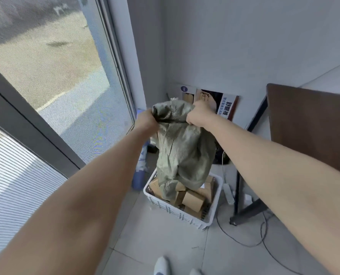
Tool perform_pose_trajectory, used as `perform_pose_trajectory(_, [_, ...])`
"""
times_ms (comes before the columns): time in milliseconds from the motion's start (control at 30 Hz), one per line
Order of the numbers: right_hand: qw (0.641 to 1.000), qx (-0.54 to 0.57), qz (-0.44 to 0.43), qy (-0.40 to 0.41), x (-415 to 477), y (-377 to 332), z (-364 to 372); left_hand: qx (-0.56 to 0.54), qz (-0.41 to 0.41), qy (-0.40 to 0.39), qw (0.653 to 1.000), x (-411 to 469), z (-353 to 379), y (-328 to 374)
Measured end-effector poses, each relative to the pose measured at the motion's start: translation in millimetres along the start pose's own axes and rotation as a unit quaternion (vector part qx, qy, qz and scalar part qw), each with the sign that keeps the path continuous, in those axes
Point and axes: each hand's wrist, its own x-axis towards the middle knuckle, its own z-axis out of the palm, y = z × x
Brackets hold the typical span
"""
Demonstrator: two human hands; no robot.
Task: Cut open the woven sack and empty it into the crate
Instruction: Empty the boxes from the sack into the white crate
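A grey-green woven sack (182, 147) hangs limp and crumpled above a white plastic crate (171, 208) on the tiled floor. My left hand (146, 121) grips the sack's upper left corner. My right hand (198, 114) grips its upper right corner. The sack's lower end droops into the crate and touches the brown cardboard boxes (193, 200) that lie piled inside. No cutting tool is in sight.
A glass door (70, 92) with a grey frame runs along the left. A dark brown table (312, 124) on black legs stands at the right, with a power strip (229, 193) and cables (262, 241) beneath. A poster board (222, 105) leans on the back wall. A blue roll (140, 169) stands beside the crate.
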Motion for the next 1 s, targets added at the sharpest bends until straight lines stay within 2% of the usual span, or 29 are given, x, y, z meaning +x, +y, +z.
perform_pose_trajectory(33, [1.0, -0.018, 0.011, 0.009, 3.1, 0.9, -0.3, 0.016, 0.002, 0.009, 1.0, 3.8, -1.6, -1.9])
perform_pose_trajectory(100, [0.999, 0.027, 0.016, 0.006, 7.5, 2.5, -0.6, 0.02, -0.002, 0.0, 1.0, 14.2, -3.5, -6.0])
perform_pose_trajectory(167, [0.995, 0.095, 0.008, -0.005, 11.4, 4.3, 2.1, -0.029, -0.02, -0.035, 0.999, 23.2, -3.4, -6.7])
perform_pose_trajectory(267, [0.995, 0.087, 0.023, 0.048, 15.8, 6.5, 9.0, -0.13, -0.026, -0.085, 0.987, 28.4, 0.3, -2.6])
perform_pose_trajectory(333, [0.993, 0.038, 0.035, 0.102, 16.8, 6.6, 11.6, -0.102, -0.005, -0.143, 0.984, 32.3, 0.2, -1.8])
perform_pose_trajectory(400, [0.994, 0.033, 0.031, 0.096, 16.6, 3.3, 10.2, -0.038, 0.008, -0.191, 0.981, 35.5, 1.1, -2.9])
perform_pose_trajectory(467, [0.997, 0.035, 0.051, 0.034, 13.9, -3.0, 6.0, -0.001, 0.03, -0.169, 0.985, 38.0, 5.4, -3.4])
perform_pose_trajectory(533, [0.998, 0.004, 0.056, 0.003, 14.9, -9.0, 3.6, 0.034, 0.057, -0.101, 0.993, 38.9, 9.0, -3.0])
perform_pose_trajectory(633, [0.992, -0.084, 0.02, 0.091, 12.7, -18.3, 2.8, 0.092, 0.062, -0.034, 0.993, 39.0, 12.3, 0.3])
perform_pose_trajectory(700, [0.981, -0.126, 0.009, 0.147, 14.4, -21.0, 2.8, 0.101, 0.068, -0.082, 0.989, 41.4, 12.3, 5.5])
perform_pose_trajectory(767, [0.975, -0.178, 0.016, 0.131, 17.9, -18.9, 3.7, 0.037, 0.044, -0.205, 0.977, 38.9, 7.2, 9.2])
perform_pose_trajectory(833, [0.983, -0.154, 0.025, 0.095, 23.8, -13.3, 4.5, 0.027, 0.019, -0.282, 0.959, 37.0, 5.3, 10.4])
perform_pose_trajectory(900, [0.992, -0.103, 0.011, 0.068, 25.1, -8.5, 3.5, 0.043, 0.025, -0.244, 0.968, 38.0, 10.4, 9.3])
perform_pose_trajectory(967, [0.995, -0.087, -0.002, 0.038, 23.2, -5.9, 0.4, -0.005, 0.027, -0.168, 0.985, 39.4, 16.4, 11.2])
perform_pose_trajectory(1000, [0.998, -0.062, 0.003, -0.001, 20.2, -6.5, -3.2, -0.033, 0.017, -0.148, 0.988, 40.5, 19.8, 12.1])
